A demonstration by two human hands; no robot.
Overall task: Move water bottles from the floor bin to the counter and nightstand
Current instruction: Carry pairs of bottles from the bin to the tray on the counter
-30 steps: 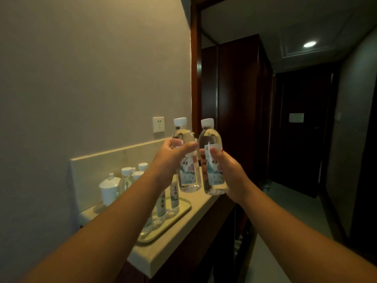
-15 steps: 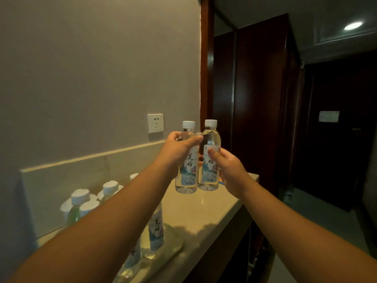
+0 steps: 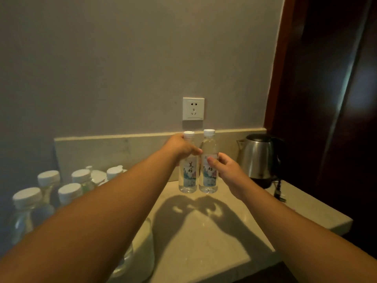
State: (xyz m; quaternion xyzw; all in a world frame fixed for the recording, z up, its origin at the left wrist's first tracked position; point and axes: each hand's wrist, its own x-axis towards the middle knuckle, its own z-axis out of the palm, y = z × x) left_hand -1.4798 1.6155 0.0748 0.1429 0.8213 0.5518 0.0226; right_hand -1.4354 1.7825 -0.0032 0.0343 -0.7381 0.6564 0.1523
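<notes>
Counter bottles in both hands read "美好".

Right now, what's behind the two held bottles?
Behind the left bottle and right bottle: the backsplash, grey wall and a socket above the caps. The bottles and both hands cover the counter's back edge behind them.
</notes>
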